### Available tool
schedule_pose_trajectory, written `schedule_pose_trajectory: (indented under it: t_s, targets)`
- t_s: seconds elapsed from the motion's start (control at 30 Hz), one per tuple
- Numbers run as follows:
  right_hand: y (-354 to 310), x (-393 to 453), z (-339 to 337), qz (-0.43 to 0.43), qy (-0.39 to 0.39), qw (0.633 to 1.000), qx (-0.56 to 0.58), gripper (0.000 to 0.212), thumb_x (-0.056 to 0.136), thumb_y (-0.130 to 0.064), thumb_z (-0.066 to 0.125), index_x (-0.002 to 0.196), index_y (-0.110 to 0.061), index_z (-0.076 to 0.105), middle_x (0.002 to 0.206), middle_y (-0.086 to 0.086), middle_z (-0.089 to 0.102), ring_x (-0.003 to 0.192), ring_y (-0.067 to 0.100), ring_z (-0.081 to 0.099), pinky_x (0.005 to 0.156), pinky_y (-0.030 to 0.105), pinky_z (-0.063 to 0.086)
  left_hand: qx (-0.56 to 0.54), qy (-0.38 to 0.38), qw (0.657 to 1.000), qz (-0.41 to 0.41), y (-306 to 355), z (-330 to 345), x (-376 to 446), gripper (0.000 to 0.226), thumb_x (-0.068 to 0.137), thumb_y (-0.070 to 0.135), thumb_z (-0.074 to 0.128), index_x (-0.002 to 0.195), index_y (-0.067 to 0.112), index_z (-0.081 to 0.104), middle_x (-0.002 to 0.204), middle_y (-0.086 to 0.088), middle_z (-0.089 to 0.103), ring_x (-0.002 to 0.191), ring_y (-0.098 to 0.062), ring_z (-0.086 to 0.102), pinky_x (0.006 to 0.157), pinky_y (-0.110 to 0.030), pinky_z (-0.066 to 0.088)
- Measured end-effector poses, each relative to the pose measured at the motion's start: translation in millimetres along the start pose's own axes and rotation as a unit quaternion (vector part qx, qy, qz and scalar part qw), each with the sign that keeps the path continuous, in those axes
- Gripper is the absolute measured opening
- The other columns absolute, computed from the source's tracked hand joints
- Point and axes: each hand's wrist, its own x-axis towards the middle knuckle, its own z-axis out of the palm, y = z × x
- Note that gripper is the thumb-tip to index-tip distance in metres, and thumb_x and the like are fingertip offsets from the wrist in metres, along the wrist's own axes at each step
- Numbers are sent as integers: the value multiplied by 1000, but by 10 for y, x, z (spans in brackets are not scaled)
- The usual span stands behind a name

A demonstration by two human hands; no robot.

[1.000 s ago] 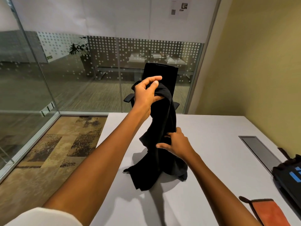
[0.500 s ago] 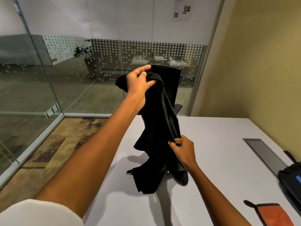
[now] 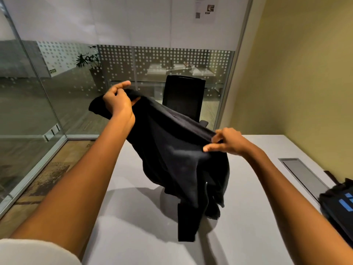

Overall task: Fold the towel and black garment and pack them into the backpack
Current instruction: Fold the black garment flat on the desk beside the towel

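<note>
The person holds the garment (image 3: 172, 150) up over the desk (image 3: 133, 217), stretched between both hands. The left hand (image 3: 118, 104) is raised higher and farther out, its fingers curled round one bunched end of the cloth, with a bit of fabric sticking out past it to the left. The right hand (image 3: 227, 142) sits lower and to the right, pinching the cloth's upper edge between thumb and fingers. From the taut edge between the hands the garment hangs down in folds; its lowest part, a narrow strip, reaches the desk or ends just above it, which cannot be told apart from its shadow. The backpack (image 3: 340, 209) lies at the right edge of the desk, well apart from the garment, beside a recessed grey panel (image 3: 303, 176). A black chair (image 3: 183, 96) stands behind the desk against the glass wall (image 3: 57, 92).
</note>
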Motion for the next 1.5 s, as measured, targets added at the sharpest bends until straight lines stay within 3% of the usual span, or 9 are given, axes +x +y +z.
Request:
schedule_pose_trajectory:
  t_s: [0.07,0.17,0.33,0.47,0.7,0.8,1.03,1.27,1.5]
  targets:
    - [69,8,115,19,-69,994,-87,31,76,-52,68,75,-22,70,86,-9,62,84,15,51,83,37,38,65,-15,998,-8,-98,-32,-53,45,94,2,32,69,22,64,91,-4,62,80,-18,59,55,-26,53]
    - [-20,-30,256,-7,-3,994,107,34,87,-39,61,87,-6,70,77,0,62,78,20,57,72,33,40,213,-140,967,22,-279,-85,-227,44,87,3,35,67,26,66,80,-1,62,68,-16,51,46,-19,42]
    - [-367,17,272,-80,63,978,180,41,97,-31,49,80,4,62,71,19,58,68,30,53,63,40,39,368,-527,765,-45,-382,-165,-643,24,86,19,63,108,28,71,104,6,69,86,-2,62,57,-12,46]
    - [-502,50,274,-106,52,957,265,40,98,-31,48,88,4,65,80,24,63,76,37,60,70,47,47,410,-608,678,-43,-484,-84,-764,38,72,26,80,108,22,67,108,2,70,100,-8,65,85,-23,53]
    - [-440,-94,308,-69,19,914,399,61,85,-50,54,90,10,63,96,34,61,93,41,61,89,50,48,356,-562,747,-2,-561,-78,-702,33,65,25,84,81,1,67,79,-13,66,78,-17,66,76,-28,52]
    - [-380,-197,397,-44,22,911,409,47,86,-51,52,66,-10,64,72,11,62,77,15,60,78,30,47,335,-505,795,26,-585,-62,-680,31,66,28,83,61,13,56,59,4,53,59,-5,53,59,-19,42]
    - [-274,-330,798,-40,-72,969,233,30,77,-49,70,74,-19,73,69,-3,64,68,6,57,67,27,47,294,-387,864,130,-563,50,-651,36,62,41,83,56,20,54,57,5,51,60,-10,48,60,-29,39]
    - [-312,-255,975,88,73,993,10,30,79,-58,62,75,-28,64,105,0,56,97,22,56,91,45,42,290,-362,865,191,-425,151,-697,40,68,43,80,55,18,51,54,5,48,54,-10,44,57,-29,36]
    - [-257,-328,514,40,256,917,304,8,80,-27,72,88,-29,75,73,-9,46,73,9,49,68,19,41,333,-289,859,258,-211,120,-504,41,78,44,72,61,14,50,56,5,43,50,-4,37,50,-18,30]
